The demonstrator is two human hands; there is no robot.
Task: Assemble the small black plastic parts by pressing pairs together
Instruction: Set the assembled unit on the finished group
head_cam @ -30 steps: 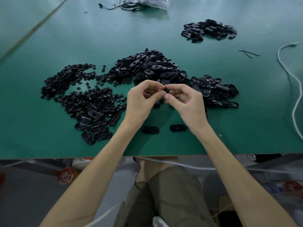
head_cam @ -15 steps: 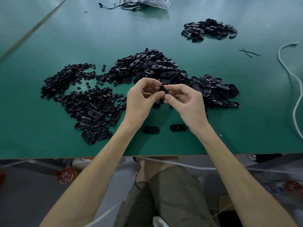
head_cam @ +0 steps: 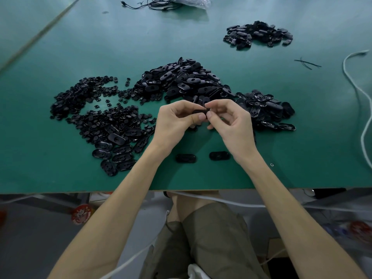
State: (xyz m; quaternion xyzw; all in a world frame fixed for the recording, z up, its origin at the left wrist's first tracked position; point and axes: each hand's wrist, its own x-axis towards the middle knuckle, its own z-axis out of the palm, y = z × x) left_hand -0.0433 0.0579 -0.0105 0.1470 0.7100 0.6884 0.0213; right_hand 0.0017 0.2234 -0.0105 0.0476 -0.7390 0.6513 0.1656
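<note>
- Black plastic fills the head view: one black part [head_cam: 198,112] is held between both hands, just above the green table [head_cam: 60,37] and mid-scene.
- The left hand [head_cam: 173,121] pinches the part's left portion between thumb and forefinger, with the other fingers curled under.
- The right hand [head_cam: 231,125] nips thumb and forefinger tips onto the part's right end, its other fingers loosely curled. Whether a second, smaller piece sits under those tips is hidden.
- Take the hands as the dial's centre:
  - The heap of oval shells [head_cam: 181,79] lies at twelve.
  - The heap of small round pieces [head_cam: 80,101] lies at nine to ten.
  - A cluster of ovals [head_cam: 114,146] lies at eight.
  - Another shell heap [head_cam: 265,109] lies at three.
  - A separate far pile [head_cam: 257,35] lies at one, well apart.
  - Two single ovals [head_cam: 185,158] and [head_cam: 219,155] lie at six, near the table edge.
  - A white cord [head_cam: 360,97] trails beyond three.
- The step in hand looks like mating a pair, with the fingertips lining up or squeezing the joint.
- The next move likely calls for a firm, square pinch so the halves seat evenly. The part should then go down apart from the loose stock, and fresh halves be taken from the heaps at twelve and nine.
</note>
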